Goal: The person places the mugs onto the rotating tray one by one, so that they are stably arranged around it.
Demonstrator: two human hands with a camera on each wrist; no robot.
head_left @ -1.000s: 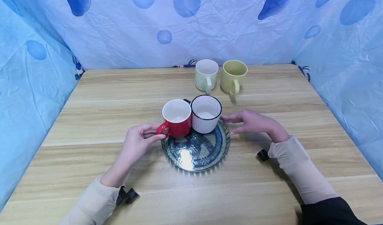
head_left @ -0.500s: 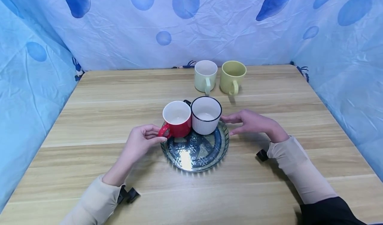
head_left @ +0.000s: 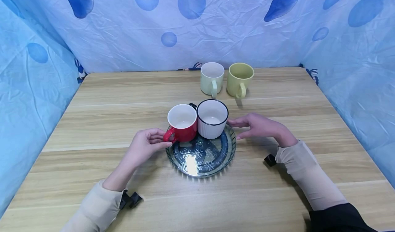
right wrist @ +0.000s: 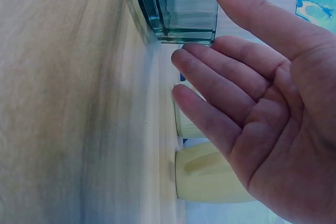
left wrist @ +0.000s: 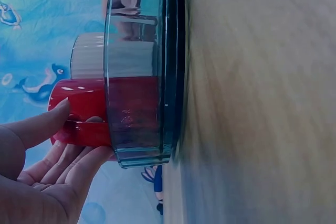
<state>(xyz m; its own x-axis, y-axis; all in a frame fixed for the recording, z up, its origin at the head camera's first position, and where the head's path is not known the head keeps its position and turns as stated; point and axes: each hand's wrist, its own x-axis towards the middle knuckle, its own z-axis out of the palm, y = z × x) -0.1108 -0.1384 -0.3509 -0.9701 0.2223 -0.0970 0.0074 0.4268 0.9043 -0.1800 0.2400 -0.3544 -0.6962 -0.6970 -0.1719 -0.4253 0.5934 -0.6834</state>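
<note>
A red mug (head_left: 188, 133) with a white inside and a white mug (head_left: 210, 129) with a black rim stand side by side in the back part of a round clear glass dish (head_left: 201, 173) with a blue patterned bottom. My left hand (head_left: 144, 146) pinches the red mug's handle, thumb in front and fingers behind, as the left wrist view (left wrist: 47, 166) shows. On the opposite side, my right hand (head_left: 262, 126) has its fingers extended, fingertips right at the dish's wall beside the white mug. In the right wrist view its palm (right wrist: 283, 114) holds nothing.
A pale mint mug (head_left: 208, 82) and an olive-yellow mug (head_left: 236, 82) stand behind the dish, near the back of the wooden table (head_left: 123, 94). Blue patterned curtains (head_left: 117, 36) enclose the back and both sides.
The left hand and the red mug's handle have shifted very slightly to the right. The right hand and the other mugs keep their places; the head view tilted a little.
</note>
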